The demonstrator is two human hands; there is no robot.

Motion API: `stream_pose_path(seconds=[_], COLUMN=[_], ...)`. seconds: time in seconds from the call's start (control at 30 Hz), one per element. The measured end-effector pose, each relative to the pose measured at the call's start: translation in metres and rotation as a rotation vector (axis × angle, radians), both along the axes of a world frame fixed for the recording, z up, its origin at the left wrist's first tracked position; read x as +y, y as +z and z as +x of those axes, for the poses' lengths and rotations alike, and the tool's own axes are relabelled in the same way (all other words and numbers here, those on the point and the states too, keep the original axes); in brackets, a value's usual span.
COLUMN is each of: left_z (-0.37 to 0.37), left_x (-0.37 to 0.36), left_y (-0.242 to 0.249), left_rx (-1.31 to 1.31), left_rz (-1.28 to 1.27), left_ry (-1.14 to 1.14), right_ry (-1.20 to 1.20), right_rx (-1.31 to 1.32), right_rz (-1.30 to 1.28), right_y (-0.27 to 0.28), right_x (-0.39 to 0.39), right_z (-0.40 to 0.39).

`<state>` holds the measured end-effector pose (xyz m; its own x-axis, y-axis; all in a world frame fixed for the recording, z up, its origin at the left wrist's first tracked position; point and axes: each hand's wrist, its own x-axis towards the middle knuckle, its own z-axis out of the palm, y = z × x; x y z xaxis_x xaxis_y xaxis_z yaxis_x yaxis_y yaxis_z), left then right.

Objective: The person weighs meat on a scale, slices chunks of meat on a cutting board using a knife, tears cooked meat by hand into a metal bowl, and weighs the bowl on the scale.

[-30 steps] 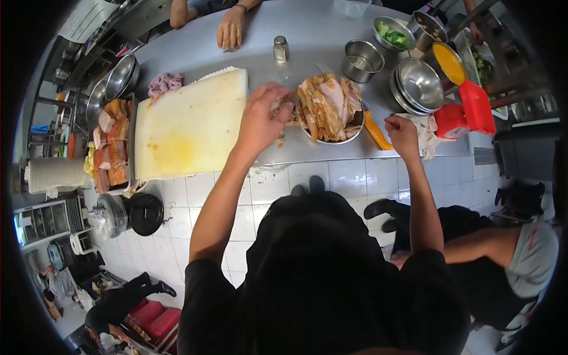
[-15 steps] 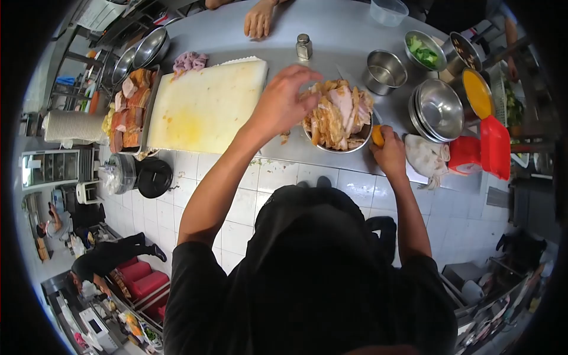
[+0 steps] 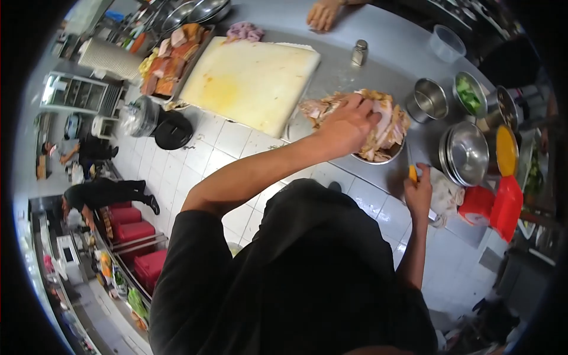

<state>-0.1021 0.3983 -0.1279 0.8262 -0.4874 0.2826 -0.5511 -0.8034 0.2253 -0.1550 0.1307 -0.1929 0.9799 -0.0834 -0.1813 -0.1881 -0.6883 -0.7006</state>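
A pile of sliced cooked meat (image 3: 387,121) with browned edges fills a round metal bowl (image 3: 387,160) at the front edge of the steel counter. My left hand (image 3: 352,124) lies over the pile, its fingers curled into the slices; some meat sticks out to the left beyond the hand. To the right of the bowl, my right hand (image 3: 419,192) is closed around a yellow handle (image 3: 413,173). What the handle belongs to I cannot make out clearly. A crumpled whitish cloth (image 3: 445,192) lies just beside that hand.
Left of the bowl lies a stained white cutting board (image 3: 248,83), with a tray of meat chunks (image 3: 168,68) past it. Steel bowls (image 3: 467,152), a steel pot (image 3: 427,100), a shaker (image 3: 359,53) and a red container (image 3: 504,207) stand on the counter. Another person's hand (image 3: 322,15) rests opposite.
My left hand has come down from beside the bowl onto the meat. The right hand with the yellow handle has moved away from the bowl's rim. The whole view has turned.
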Motion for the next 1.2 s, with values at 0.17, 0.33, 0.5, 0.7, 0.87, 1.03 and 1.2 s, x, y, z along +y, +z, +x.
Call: stream_pose_path(seconds=[0.17, 0.33, 0.5, 0.7, 0.87, 1.03, 1.2], left_z=[0.001, -0.012, -0.016, -0.012, -0.011, 0.002, 0.023], left_x=[-0.003, -0.012, -0.011, 0.001, 0.033, 0.041, 0.037], left_y=[0.009, -0.011, -0.016, -0.029, -0.027, -0.028, -0.013], left_rx=[0.045, 0.031, 0.099, 0.183, 0.426, 0.271, 0.008], left_rz=[0.002, -0.342, -0.654, -0.771, -0.816, -0.766, -0.499], left_ry=[0.005, 0.253, 0.344, 0.287, 0.205, 0.016, -0.201], right_ry=[-0.032, -0.067, -0.097, -0.21, -0.37, -0.657, -0.771], right_rx=[-0.063, -0.101, -0.127, -0.193, -0.223, -0.137, -0.148], right_rz=[0.063, 0.123, 0.231, 0.225, 0.271, 0.385, 0.441], right_y=[0.013, 0.015, 0.024, 0.038, 0.039, 0.045, 0.054], right_x=[-0.008, -0.016, -0.005, 0.034, 0.079, 0.137, 0.169], right_z=[-0.024, -0.027, -0.031, -0.046, -0.08, -0.116, -0.145])
